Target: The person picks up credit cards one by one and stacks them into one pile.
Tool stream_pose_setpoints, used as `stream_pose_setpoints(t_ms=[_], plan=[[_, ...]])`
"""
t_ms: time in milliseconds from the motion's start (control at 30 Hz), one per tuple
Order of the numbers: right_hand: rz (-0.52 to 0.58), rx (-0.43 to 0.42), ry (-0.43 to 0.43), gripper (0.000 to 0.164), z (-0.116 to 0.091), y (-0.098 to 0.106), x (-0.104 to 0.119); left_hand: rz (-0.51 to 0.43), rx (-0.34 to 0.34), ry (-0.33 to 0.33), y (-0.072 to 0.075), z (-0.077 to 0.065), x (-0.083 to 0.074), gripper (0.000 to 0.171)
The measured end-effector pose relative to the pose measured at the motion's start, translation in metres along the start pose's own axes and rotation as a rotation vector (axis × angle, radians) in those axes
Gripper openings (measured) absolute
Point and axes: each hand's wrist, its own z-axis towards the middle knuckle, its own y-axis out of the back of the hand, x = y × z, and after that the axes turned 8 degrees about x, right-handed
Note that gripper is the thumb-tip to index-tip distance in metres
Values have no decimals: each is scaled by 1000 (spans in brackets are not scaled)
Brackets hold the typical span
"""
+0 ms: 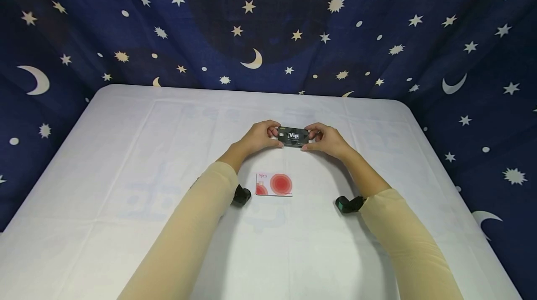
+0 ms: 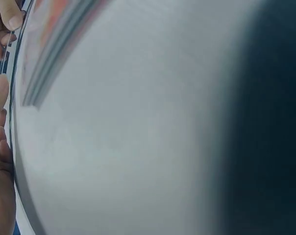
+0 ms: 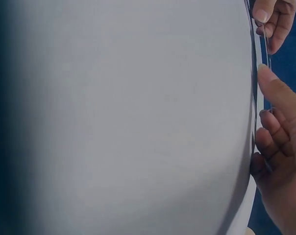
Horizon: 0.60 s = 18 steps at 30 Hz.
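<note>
A black card [image 1: 293, 136] printed "Vip" is held between both hands over the far half of the white table. My left hand [image 1: 259, 137] pinches its left edge between thumb and fingers. At the opposite edge, my right hand [image 1: 329, 140] grips it the same way. Seen nearly edge-on in the right wrist view, the held card's edge [image 3: 269, 58] shows as a thin line between the hands. A white card with red circles [image 1: 274, 184] lies flat on the table, nearer to me than the hands; its blurred edge [image 2: 55, 58] fills the top left of the left wrist view.
A white cloth [image 1: 138, 160] with fold creases covers the table. Behind it and on both sides hangs a dark blue curtain [image 1: 268, 25] with moons and stars. Black wrist cameras [image 1: 349, 204] stick out beneath the beige sleeves [image 1: 189, 230].
</note>
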Motion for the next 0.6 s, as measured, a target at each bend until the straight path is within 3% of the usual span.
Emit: stream_pose_setpoints(t_ms=[267,333,467,600], plan=[[-21,6,1,64,-4,0,3,12,-38,-6,4,-9,5,48],[0,11,5,64,-5,0,3,22,-39,-3,4,-10,6,51],[43,38,29,66,-6,-3,7,40,4,-13,4,-11,4,75],[50,40,64,62,-6,-6,13,62,15,-14,5,-13,3,74]])
